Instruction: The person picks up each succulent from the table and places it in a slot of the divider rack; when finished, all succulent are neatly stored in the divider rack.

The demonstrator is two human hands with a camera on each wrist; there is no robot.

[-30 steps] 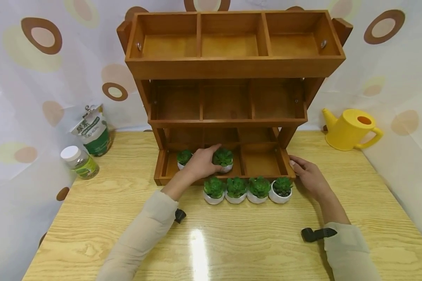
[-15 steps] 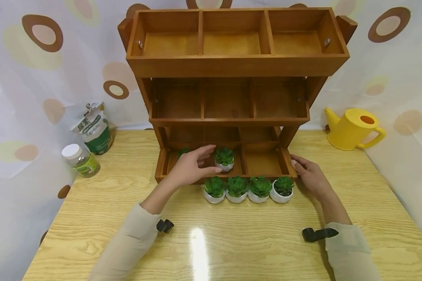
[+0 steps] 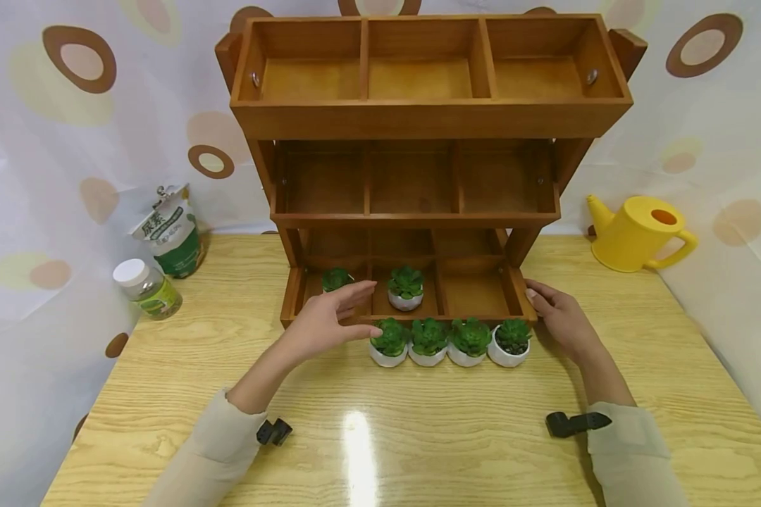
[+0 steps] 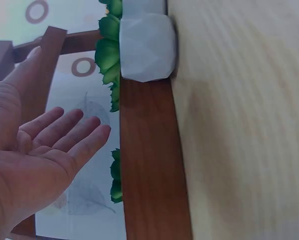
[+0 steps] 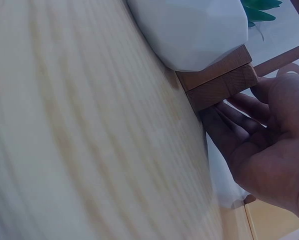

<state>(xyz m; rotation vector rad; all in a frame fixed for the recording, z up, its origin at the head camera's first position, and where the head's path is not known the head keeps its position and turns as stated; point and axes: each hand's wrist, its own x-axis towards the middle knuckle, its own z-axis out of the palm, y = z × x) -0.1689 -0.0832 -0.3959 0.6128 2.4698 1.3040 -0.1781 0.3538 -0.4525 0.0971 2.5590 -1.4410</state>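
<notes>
My left hand (image 3: 320,325) hovers before the left part of the wooden shelf's bottom tier (image 3: 412,321), fingers straight and holding nothing. Its thumb tip overlaps the leftmost potted succulent (image 3: 390,339) of the front row in the head view. Two more succulents stand inside that tier: one in the middle compartment (image 3: 406,285), another in the left compartment (image 3: 337,279), partly hidden by my hand. My right hand (image 3: 566,322) rests against the outer right side of the bottom tier. In the right wrist view its fingers (image 5: 239,122) lie loosely along the wood.
Several white-potted succulents (image 3: 469,341) line the shelf's front edge. A yellow watering can (image 3: 634,236) stands at the right. To the left are a clear jar with a white lid (image 3: 146,290) and a clipped green-and-white bag (image 3: 172,236). Two upper tiers (image 3: 418,121) rise above.
My left hand has let go of the succulent in the middle compartment and drawn back left and toward me, fingers spread. The right hand stays put.
</notes>
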